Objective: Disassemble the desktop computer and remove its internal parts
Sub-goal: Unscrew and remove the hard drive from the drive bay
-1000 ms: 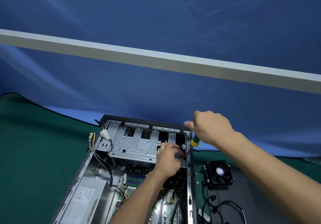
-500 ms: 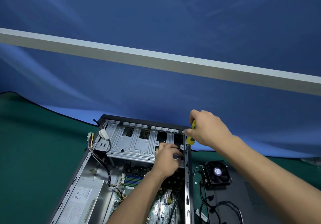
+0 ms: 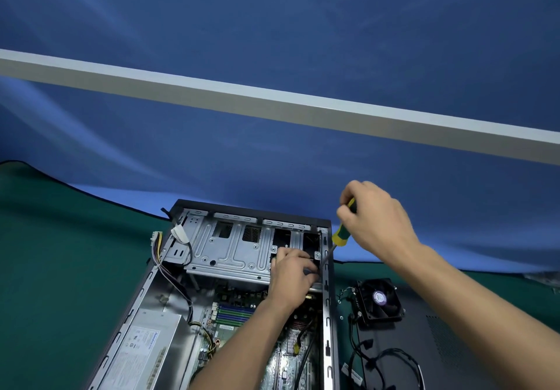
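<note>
An open desktop computer case [image 3: 328, 323] lies on its side on a green mat. Inside are a silver drive cage [image 3: 230, 250], a grey power supply [image 3: 148, 350] and the motherboard [image 3: 233, 317]. My left hand [image 3: 292, 274] reaches into the case and grips something dark at the drive cage's right end; what it holds is hidden by the fingers. My right hand [image 3: 375, 220] grips a yellow-and-green screwdriver [image 3: 341, 236], its shaft slanting down to the case's right wall beside the cage.
A removed black cooling fan [image 3: 380, 302] with its cables rests on the detached dark side panel [image 3: 424, 347] right of the case. Yellow and white power leads [image 3: 157, 247] hang at the cage's left. A blue backdrop with a grey bar [image 3: 272, 102] rises behind.
My right hand has risen and tilted, so the screwdriver handle now shows below the fist and its shaft points down at the case wall. My left hand stays at the cage.
</note>
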{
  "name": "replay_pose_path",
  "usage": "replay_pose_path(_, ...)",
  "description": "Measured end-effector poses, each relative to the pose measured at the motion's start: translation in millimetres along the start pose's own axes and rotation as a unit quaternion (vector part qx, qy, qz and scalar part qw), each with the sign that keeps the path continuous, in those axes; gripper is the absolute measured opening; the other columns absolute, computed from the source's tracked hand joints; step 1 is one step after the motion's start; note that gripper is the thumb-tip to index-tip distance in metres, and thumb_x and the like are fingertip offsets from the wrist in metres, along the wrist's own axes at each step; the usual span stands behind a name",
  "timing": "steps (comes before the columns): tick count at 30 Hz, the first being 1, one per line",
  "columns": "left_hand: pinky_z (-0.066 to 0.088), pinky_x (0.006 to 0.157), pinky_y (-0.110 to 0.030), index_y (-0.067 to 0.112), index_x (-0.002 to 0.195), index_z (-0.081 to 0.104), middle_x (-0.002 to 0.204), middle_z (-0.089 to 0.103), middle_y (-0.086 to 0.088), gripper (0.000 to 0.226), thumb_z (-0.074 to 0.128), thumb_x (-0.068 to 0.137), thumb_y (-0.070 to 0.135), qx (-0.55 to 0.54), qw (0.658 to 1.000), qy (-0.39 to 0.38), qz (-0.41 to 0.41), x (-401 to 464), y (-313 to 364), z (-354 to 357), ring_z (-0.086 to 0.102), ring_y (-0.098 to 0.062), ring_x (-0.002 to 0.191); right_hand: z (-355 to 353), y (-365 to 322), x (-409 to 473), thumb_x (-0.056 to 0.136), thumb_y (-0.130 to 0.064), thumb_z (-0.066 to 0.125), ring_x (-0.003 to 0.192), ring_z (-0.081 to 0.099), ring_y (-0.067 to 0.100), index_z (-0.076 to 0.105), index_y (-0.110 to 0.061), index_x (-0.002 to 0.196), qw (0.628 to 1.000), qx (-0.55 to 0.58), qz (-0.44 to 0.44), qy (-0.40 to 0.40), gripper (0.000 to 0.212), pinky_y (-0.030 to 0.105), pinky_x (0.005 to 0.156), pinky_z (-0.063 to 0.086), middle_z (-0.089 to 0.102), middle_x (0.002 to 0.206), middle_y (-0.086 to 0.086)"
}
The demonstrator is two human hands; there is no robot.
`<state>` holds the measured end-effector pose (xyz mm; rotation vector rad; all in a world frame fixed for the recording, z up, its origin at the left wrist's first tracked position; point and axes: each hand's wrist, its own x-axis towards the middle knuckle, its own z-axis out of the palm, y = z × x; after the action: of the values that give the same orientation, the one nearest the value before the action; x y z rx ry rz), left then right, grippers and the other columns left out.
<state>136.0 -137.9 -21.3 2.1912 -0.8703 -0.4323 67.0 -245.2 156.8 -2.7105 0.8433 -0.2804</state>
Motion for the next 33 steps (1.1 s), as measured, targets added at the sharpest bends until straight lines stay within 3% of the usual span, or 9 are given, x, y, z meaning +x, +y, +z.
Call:
replay_pose_path(4,0.025,0.087,-0.024,0.024,0.096,0.075,0.103,0.062,0.015,0.016,0.065,0.085,0.032,0.054,0.996,0.03,0.064,-5.7,-0.4,2.0,0.037,-0.011,0.109,-4.8,10.3,-0.4,0.085,-0.022,0.05,0.07,0.052,0.022,0.052,-0.02,0.081,0.996,0.06,0.04,0.06,0.005,0.032,0.056,0.033,0.053,0.08,-0.005)
replay_pose_path(8,0.029,0.088,-0.028,0.023,0.103,0.072,0.106,0.065,0.012,0.021,0.056,0.092,0.032,0.145,0.976,0.046,0.157,-13.1,-2.8,2.0,0.044,-0.015,0.107,8.1,23.6,-13.6,0.087,-0.023,0.05,0.066,0.05,0.013,0.052,-0.022,0.08,0.988,0.101,0.072,0.096,0.008,0.029,0.054,0.033,0.054,0.08,-0.009)
replay_pose_path(13,0.033,0.084,-0.03,0.018,0.11,0.069,0.111,0.065,0.006,0.028,0.045,0.098,0.025,0.223,0.947,-0.02,0.232,-7.6,-0.3,-7.7,0.048,-0.018,0.101,23.1,39.7,-29.1,0.087,-0.021,0.052,0.066,0.051,0.009,0.052,-0.024,0.077,0.978,0.136,0.108,0.112,0.01,0.024,0.054,0.035,0.056,0.078,-0.009)
replay_pose_path(16,0.035,0.079,-0.027,0.017,0.109,0.068,0.11,0.065,0.005,0.028,0.042,0.099,0.022,0.245,0.939,-0.051,0.235,-2.9,2.3,-13.4,0.047,-0.016,0.096,30.2,46.3,-36.3,0.087,-0.021,0.052,0.064,0.05,0.01,0.052,-0.025,0.076,0.971,0.156,0.129,0.125,0.011,0.027,0.054,0.035,0.056,0.078,-0.009)
replay_pose_path(21,0.038,0.087,-0.031,0.012,0.102,0.065,0.106,0.062,-0.002,0.016,0.052,0.093,0.016,0.274,0.941,-0.074,0.185,6.2,20.0,-16.0,0.049,-0.019,0.098,42.1,58.2,-45.3,0.088,-0.022,0.054,0.065,0.051,0.012,0.054,-0.023,0.079,0.964,0.175,0.165,0.118,0.009,0.03,0.055,0.035,0.056,0.082,-0.008)
replay_pose_path(27,0.048,0.086,-0.039,0.0,0.097,0.062,0.103,0.061,-0.014,0.02,0.05,0.082,-0.006,0.36,0.901,-0.14,0.196,16.6,38.8,-18.4,0.052,-0.027,0.099,53.0,68.8,-58.5,0.087,-0.021,0.054,0.067,0.053,0.009,0.055,-0.026,0.077,0.953,0.201,0.197,0.109,0.012,0.028,0.055,0.036,0.059,0.084,-0.009)
replay_pose_path(33,0.041,0.087,-0.036,0.002,0.109,0.055,0.109,0.057,-0.012,0.028,0.047,0.084,-0.004,0.39,0.887,-0.096,0.227,6.1,27.8,-8.7,0.049,-0.026,0.102,63.0,71.2,-68.3,0.087,-0.02,0.054,0.068,0.06,0.022,0.054,-0.028,0.076,0.942,0.235,0.223,0.092,0.013,0.032,0.064,0.043,0.061,0.088,-0.009)
